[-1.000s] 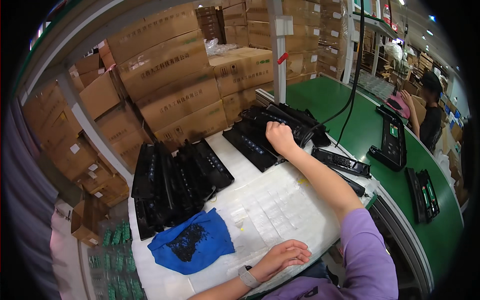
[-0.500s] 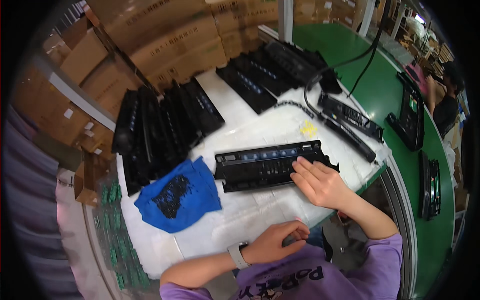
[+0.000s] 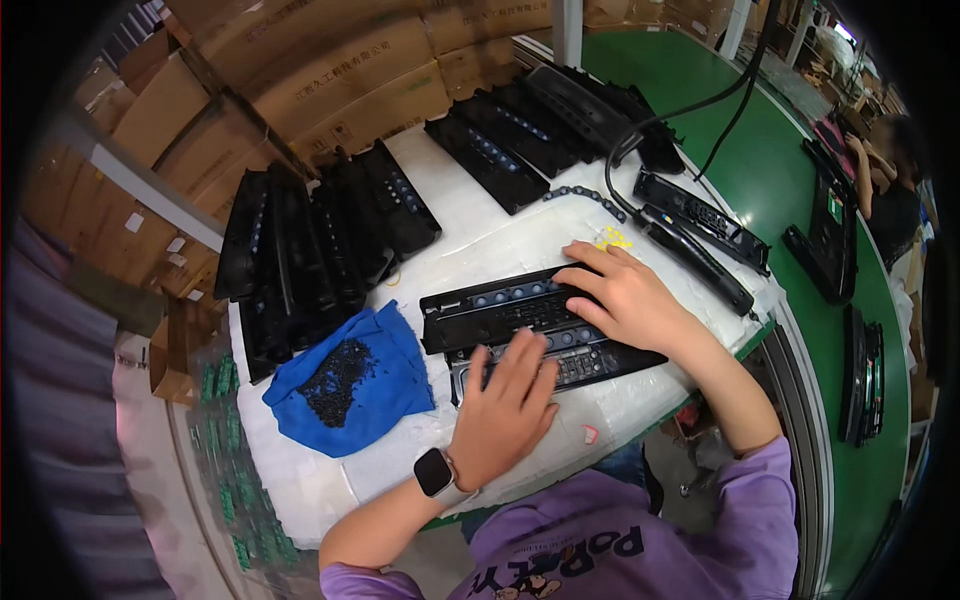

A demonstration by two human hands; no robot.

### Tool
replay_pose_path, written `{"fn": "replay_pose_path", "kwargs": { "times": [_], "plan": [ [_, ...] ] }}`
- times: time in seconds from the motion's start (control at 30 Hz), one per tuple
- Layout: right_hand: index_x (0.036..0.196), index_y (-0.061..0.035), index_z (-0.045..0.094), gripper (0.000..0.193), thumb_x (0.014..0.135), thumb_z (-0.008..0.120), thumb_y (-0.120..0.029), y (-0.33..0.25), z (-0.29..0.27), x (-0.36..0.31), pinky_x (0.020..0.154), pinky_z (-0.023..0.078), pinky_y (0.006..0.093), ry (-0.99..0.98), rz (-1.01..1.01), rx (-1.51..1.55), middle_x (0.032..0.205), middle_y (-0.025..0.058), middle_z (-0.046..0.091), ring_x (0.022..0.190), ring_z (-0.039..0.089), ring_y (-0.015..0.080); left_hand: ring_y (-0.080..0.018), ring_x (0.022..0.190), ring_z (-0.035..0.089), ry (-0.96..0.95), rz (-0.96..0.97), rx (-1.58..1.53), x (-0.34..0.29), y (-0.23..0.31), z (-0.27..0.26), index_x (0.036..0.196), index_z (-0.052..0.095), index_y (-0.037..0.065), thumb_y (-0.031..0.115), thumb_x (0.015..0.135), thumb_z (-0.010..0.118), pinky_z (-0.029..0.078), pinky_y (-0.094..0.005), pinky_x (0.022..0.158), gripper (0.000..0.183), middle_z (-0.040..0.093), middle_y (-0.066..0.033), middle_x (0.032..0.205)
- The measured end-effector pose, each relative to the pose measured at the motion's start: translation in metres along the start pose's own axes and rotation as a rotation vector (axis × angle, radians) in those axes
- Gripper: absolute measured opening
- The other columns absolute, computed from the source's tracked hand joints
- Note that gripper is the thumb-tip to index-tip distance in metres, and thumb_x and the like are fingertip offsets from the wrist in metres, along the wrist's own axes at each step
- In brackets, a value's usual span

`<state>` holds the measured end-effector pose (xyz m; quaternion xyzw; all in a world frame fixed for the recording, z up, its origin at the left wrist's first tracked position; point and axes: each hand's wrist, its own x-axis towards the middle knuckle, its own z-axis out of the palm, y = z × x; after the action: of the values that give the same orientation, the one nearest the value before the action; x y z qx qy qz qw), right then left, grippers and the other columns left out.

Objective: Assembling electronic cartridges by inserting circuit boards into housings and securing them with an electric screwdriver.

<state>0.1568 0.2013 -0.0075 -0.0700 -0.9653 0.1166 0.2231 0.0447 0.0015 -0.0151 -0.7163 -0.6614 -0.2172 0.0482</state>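
A long black plastic panel [image 3: 460, 325] with a row of bluish round buttons lies on the white-covered bench [image 3: 400, 490]. A second black panel [image 3: 590, 365] with similar buttons sits along its near side. My right hand [image 3: 630, 300] rests over the right part of the far panel, fingers stretched out and apart. Over the near panel's left part is my left hand [image 3: 505, 410], slightly blurred, fingers spread, gripping nothing visible. It wears a watch on the wrist. Left of the panels, a blue cloth [image 3: 405, 365] bears a heap of small black screws [image 3: 340, 385].
Black panels [image 3: 330, 230] stand stacked at far left; more [image 3: 490, 150] lie at the back. A corded black screwdriver [image 3: 700, 265] lies at right beside another black part [image 3: 700, 215]. Cartons [image 3: 350, 70] rise behind. A green conveyor [image 3: 690, 80] runs right, where another person [image 3: 890, 210] works.
My left hand has moved up from the bench edge to the panels and spread its fingers. The right hand has shifted to the far side. A second button row now shows.
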Motion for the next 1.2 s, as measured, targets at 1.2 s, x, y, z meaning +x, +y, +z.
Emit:
{"fn": "replay_pose_path", "kwargs": {
  "times": [1.2],
  "plan": [
    [0.085,-0.0027,0.061,0.015,0.070,0.062,-0.002,0.077,0.006,0.082,0.064,0.047,0.0387,0.289,0.070,-0.167,0.077,0.0101,0.053,0.075,0.057,0.0298,-0.0379,0.117,0.040,-0.176,-0.286,-0.029,-0.010,-0.015,-0.025,0.112,0.055,0.004,0.034,0.073,0.069,0.031,-0.0525,0.094,0.052,0.041,-0.0229,0.125]
  ]
}}
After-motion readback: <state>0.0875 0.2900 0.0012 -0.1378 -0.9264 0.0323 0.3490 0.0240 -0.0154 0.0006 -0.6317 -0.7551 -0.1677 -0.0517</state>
